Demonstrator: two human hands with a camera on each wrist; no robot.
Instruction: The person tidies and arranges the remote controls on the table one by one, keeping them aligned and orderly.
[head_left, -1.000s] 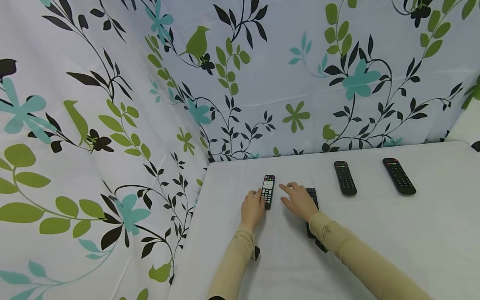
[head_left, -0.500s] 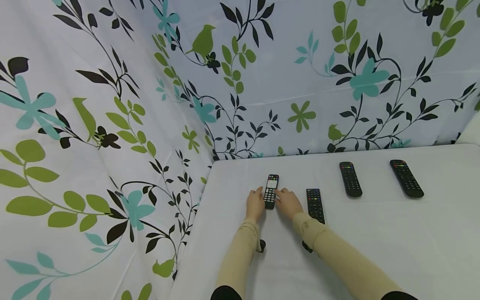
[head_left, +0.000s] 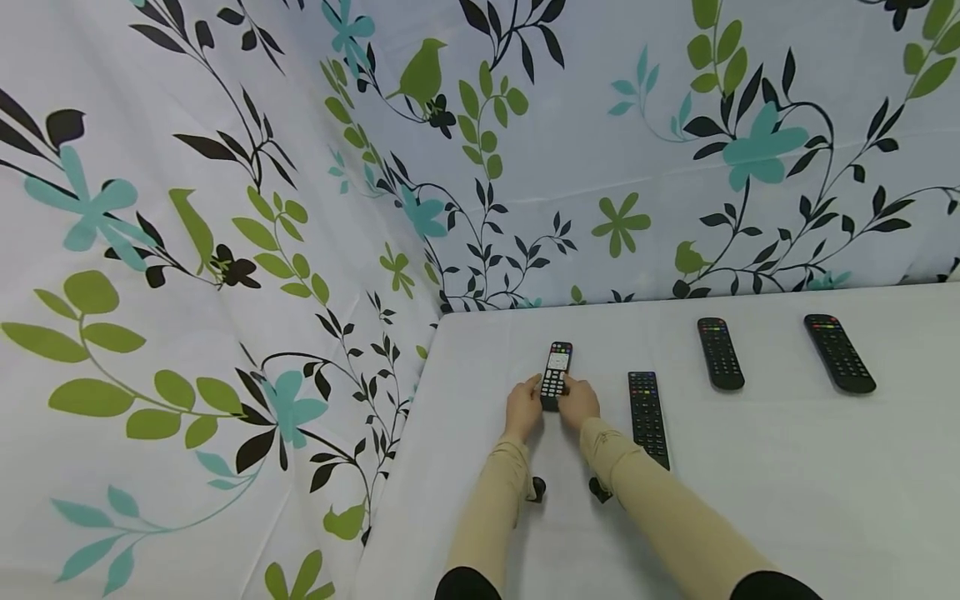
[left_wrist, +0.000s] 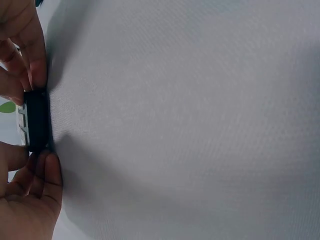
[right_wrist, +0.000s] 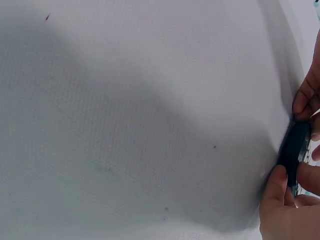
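A black remote control (head_left: 557, 375) with pale keys and a whitish upper panel lies on the white-covered table, keys up. From its left side, my left hand (head_left: 523, 407) pinches the lower edge between thumb and fingers. My right hand (head_left: 578, 402) pinches the opposite edge the same way. Seen from the left wrist, the dark end of the remote control (left_wrist: 37, 120) faces the camera, with my left hand (left_wrist: 32, 195) below it and the right above. The right wrist view has my right hand (right_wrist: 285, 212) at the bottom, thumb and fingers at the remote's edge.
Right of the hands lies a long black remote (head_left: 649, 421), its lower end close by the right sleeve. Two more black remotes (head_left: 722, 354) lie farther right, toward the back. A leaf-patterned curtain (head_left: 480, 167) rises behind the table (head_left: 787, 483) and along its left.
My right hand has moved left from over the long remote to the pale-keyed one and now pinches its right edge. The left hand stays at its left side. The head view has shifted slightly.
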